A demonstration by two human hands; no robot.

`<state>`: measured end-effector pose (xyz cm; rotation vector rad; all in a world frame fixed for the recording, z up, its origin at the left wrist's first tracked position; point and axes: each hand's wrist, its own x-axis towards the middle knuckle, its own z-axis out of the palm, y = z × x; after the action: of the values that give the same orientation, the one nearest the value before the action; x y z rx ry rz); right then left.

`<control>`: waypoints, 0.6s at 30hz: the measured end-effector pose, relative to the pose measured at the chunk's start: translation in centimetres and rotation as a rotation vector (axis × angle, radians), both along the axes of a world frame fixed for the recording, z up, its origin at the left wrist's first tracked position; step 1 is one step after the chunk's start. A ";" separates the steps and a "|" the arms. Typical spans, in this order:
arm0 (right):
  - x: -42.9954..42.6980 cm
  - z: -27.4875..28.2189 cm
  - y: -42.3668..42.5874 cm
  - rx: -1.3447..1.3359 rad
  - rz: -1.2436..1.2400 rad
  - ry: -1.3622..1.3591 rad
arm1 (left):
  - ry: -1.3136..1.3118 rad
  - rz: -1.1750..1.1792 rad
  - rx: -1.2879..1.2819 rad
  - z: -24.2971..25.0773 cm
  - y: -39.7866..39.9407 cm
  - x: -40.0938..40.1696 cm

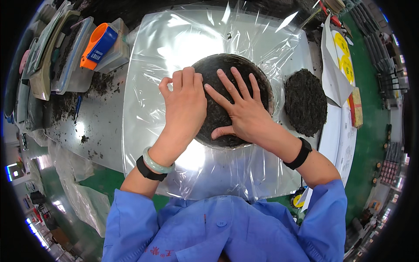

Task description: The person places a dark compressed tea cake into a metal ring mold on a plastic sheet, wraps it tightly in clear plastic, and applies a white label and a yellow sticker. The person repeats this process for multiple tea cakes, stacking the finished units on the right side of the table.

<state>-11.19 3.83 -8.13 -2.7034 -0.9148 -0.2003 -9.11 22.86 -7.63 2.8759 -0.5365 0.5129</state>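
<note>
A round, dark, fibrous cake (214, 126), which looks like dried seaweed, lies on clear plastic film (147, 108). A thin pale rim shows around its edge. My right hand (247, 113) rests palm down on the cake, fingers and thumb spread wide. At the cake's left edge is my left hand (186, 98), its fingers bent and close together. Its fingertips and thumb are mostly hidden, so whether it pinches film or rim cannot be made out. To the right, a second dark cake (306, 102) with a ragged edge lies apart from both hands.
Dark crumbs are scattered on the metal table (108, 137) at left, beside a blue slender tool (78, 108). Lidded plastic boxes (80, 75) and an orange-and-blue plastic tool (98, 46) stand at the back left. White printed sheets (337, 137) lie along the right edge.
</note>
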 end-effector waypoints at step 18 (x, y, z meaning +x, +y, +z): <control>-7.5 0.4 -21.0 0.277 -0.688 -0.164 | 0.132 -0.323 -0.066 2.3 2.8 1.3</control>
<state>-18.69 -17.21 -7.73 -2.6472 0.0509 -0.6375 -7.86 25.64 -5.32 2.6615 -0.9195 0.2814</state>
